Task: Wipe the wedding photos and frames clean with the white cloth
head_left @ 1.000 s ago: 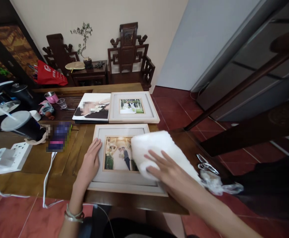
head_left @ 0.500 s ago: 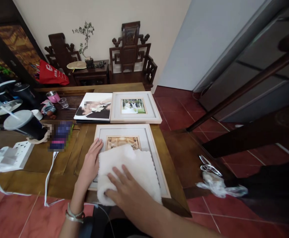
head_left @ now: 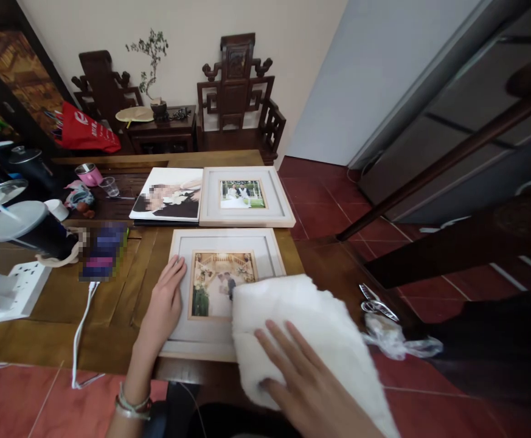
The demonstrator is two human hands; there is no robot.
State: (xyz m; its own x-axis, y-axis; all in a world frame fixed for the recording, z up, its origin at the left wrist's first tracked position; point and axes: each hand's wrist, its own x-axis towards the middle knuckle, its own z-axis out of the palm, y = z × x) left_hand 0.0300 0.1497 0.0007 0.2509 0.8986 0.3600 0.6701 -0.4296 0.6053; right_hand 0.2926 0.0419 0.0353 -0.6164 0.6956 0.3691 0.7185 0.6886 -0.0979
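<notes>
A picture frame (head_left: 169, 356) with a pale wood rim and a photo of two people lies flat near the table's front edge. My left hand (head_left: 167, 298) rests on its left rim, fingers stretched out and lying flat. My right hand (head_left: 299, 371) has a white fluffy cloth (head_left: 292, 304), the thumb tucked into a fold and the other fingers spread over the top. The cloth covers the frame's lower right part and hangs past the table edge.
Behind lie a second framed photo (head_left: 272, 210) and a white-edged photo panel (head_left: 174, 182). To the left are a phone (head_left: 105, 252) on a white cable, a lidded cup (head_left: 32, 228) and a power strip (head_left: 23, 292). Scissors (head_left: 377, 303) and a plastic bag (head_left: 390, 337) lie at right.
My right hand has moved right with the cloth, uncovering the photo and the frame's lower left part. My left hand stays on the left rim. The view has shifted slightly.
</notes>
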